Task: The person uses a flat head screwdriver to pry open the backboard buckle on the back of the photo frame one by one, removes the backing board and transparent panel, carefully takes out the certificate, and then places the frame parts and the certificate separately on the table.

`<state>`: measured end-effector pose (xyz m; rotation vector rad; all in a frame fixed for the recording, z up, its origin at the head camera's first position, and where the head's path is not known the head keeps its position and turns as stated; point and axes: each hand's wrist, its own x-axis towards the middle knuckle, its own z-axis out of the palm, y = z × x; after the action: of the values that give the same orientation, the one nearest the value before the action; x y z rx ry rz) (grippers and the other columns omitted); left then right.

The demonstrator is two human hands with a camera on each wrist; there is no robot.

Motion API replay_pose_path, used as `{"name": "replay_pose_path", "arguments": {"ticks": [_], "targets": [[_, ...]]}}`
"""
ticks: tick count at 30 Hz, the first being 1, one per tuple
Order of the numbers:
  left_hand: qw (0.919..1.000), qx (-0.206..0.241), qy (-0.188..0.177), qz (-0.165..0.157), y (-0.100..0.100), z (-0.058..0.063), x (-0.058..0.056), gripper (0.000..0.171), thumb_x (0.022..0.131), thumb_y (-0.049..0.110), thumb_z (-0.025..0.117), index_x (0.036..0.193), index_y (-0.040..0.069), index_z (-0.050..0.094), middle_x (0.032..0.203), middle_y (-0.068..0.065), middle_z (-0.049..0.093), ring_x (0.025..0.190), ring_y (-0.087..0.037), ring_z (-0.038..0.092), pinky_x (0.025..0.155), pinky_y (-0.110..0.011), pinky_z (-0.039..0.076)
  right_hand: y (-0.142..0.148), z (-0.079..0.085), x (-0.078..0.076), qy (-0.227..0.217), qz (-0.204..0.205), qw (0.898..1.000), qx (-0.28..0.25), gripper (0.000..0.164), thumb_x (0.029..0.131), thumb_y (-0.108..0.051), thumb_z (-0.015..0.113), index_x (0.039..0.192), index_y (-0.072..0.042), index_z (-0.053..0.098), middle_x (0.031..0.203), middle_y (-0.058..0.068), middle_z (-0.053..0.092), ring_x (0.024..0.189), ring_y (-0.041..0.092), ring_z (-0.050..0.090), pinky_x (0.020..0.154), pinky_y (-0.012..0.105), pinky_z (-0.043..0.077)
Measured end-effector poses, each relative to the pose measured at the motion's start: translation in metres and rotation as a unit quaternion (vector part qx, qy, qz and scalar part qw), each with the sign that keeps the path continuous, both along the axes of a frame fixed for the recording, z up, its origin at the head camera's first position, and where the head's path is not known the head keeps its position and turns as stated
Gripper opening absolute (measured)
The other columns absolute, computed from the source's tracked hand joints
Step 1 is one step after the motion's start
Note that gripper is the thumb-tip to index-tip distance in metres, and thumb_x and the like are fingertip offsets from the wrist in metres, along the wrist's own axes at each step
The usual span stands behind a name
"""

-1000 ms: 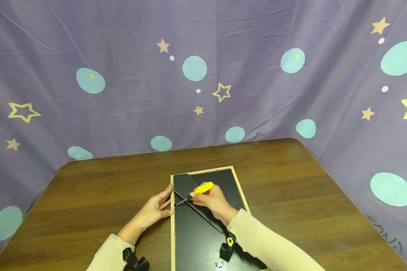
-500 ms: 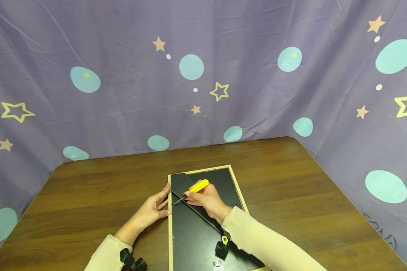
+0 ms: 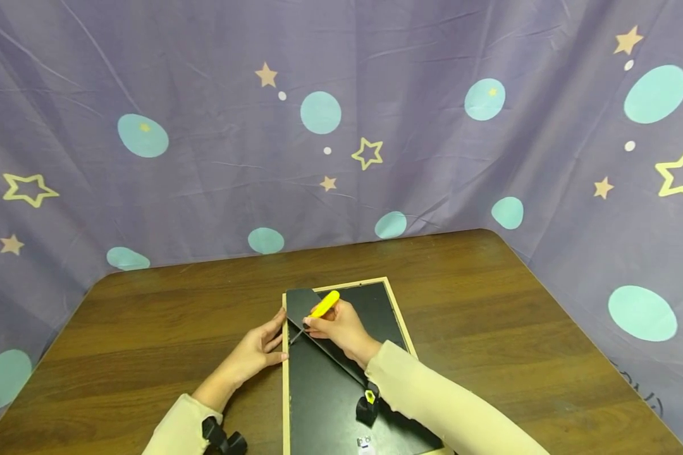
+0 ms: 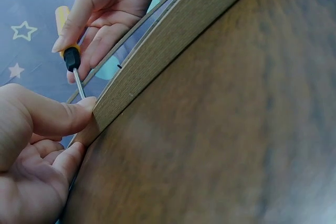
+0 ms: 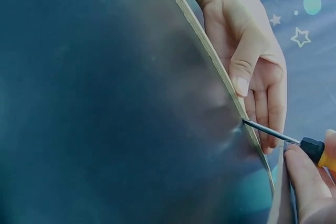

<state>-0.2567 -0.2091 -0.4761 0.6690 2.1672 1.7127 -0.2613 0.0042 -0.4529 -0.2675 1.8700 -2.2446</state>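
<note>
Carefully: right hand [image 3: 343, 327] pinches yellow screwdriver [image 3: 326, 304], tip at left rim of frame [image 3: 286, 398] flat on table [image 3: 176, 328]; left hand [image 3: 253, 354], fingers fairly straight, braces outer edge. Light pressure looks wise, thumb clear of tip.

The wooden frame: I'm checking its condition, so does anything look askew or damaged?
A dark strip runs slantwise across the black backing, out of line with the wooden frame; in the head view its far end hides part of the frame's far edge. It may simply be a stand. I see no plain damage.
</note>
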Motion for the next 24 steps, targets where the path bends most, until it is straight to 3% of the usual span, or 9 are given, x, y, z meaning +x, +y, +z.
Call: {"name": "replay_pose_path", "arguments": {"ticks": [10,13,19,24], "targets": [[1.0,0.001,0.0,-0.001,0.0,0.0,-0.001,0.085,0.077,-0.016,0.064,0.144,-0.014,0.011,0.153,-0.026,0.002,0.14,-0.034,0.011,0.105,-0.026,0.036,-0.008,0.001,-0.005,0.029,0.0,0.999,0.018,0.024,0.083,0.004,0.066,0.102,0.012,0.053,0.091,0.022,0.068,0.084,0.032,0.069,0.073,0.037,0.059],[1.0,-0.001,0.0,-0.001,-0.001,0.001,-0.001,0.085,0.077,-0.015,0.064,0.144,-0.014,0.011,0.153,-0.026,0.002,0.14,-0.035,0.01,0.105,-0.026,0.036,-0.011,0.003,-0.004,0.059,-0.002,0.998,0.037,0.024,0.083,0.003,0.068,0.102,0.011,0.055,0.089,0.023,0.068,0.082,0.032,0.069,0.07,0.035,0.06],[1.0,0.005,-0.003,-0.003,0.0,0.0,-0.001,0.085,0.077,-0.016,0.063,0.144,-0.013,0.01,0.154,-0.025,0.003,0.139,-0.036,0.013,0.105,-0.027,0.036,-0.019,0.011,0.001,0.106,-0.006,0.991,0.084,0.027,0.081,0.002,0.07,0.105,0.01,0.059,0.088,0.024,0.069,0.082,0.04,0.068,0.063,0.029,0.06],[1.0,0.003,-0.008,-0.002,-0.001,0.001,0.0,0.086,0.078,-0.014,0.064,0.144,-0.013,0.01,0.154,-0.024,0.002,0.138,-0.037,0.015,0.105,-0.027,0.036,-0.022,0.027,0.011,0.12,-0.006,0.988,0.094,0.027,0.082,0.006,0.067,0.106,0.014,0.058,0.088,0.029,0.067,0.084,0.046,0.065,0.063,0.032,0.06]]}}
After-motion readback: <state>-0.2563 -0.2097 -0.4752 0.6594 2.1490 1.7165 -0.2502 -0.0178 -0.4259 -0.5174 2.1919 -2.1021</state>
